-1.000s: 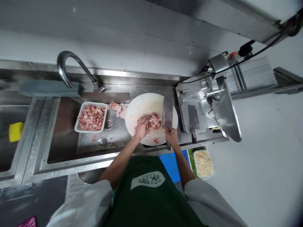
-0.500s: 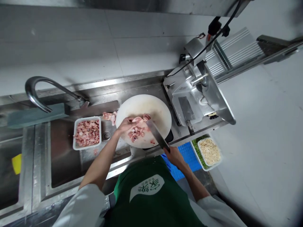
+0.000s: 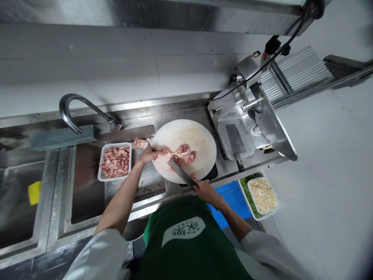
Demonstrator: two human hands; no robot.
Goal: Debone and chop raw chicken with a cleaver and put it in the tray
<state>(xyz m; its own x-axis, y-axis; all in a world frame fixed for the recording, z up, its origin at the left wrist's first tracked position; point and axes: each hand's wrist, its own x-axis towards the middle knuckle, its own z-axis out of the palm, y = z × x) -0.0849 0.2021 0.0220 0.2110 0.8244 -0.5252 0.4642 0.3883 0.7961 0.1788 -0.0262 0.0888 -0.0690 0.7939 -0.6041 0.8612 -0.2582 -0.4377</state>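
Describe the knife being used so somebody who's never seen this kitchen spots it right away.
Find the round white cutting board, just left of the big metal slicer. At its near edge, the person's right hand grips the knife, blade angled over the board beside the meat. Unlike the other knife, lying loose on the slicer, this one is in a hand.

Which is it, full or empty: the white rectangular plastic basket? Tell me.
Not empty: pink chopped meat spreads nearly wall to wall inside the white basket; its depth cannot be told.
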